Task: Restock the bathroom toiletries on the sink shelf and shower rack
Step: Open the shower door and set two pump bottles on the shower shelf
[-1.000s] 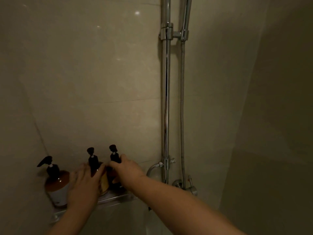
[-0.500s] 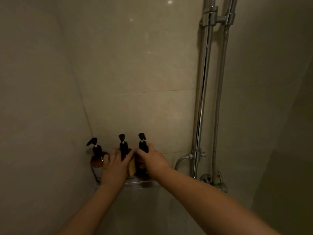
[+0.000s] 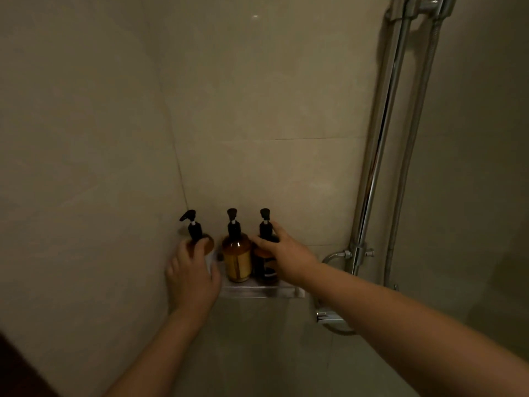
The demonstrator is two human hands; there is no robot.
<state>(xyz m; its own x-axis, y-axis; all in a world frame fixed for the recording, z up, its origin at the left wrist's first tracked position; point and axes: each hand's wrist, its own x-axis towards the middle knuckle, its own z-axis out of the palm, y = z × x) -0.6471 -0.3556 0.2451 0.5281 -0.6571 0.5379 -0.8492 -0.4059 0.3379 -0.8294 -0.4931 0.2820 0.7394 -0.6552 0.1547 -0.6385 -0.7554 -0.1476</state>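
Note:
Three pump bottles with black pumps stand in a row on a small shower rack (image 3: 263,292) in the tiled corner. My left hand (image 3: 193,277) wraps the front of the left bottle (image 3: 197,239), which is amber on top with a white label. The middle bottle (image 3: 237,257) is amber with a yellow label and stands untouched between my hands. My right hand (image 3: 286,257) grips the shoulder of the right bottle (image 3: 264,236), a dark one. All three bottles stand upright and close together.
A chrome shower riser pipe (image 3: 375,156) and a hose (image 3: 412,138) run up the wall to the right of the rack. A chrome mixer tap (image 3: 332,318) sticks out just below my right forearm. Beige tiled walls close in on the left and behind.
My left hand has moved from the middle bottle to the left bottle. My right hand stays on the right bottle. The camera has turned left, so the rack sits nearer the middle.

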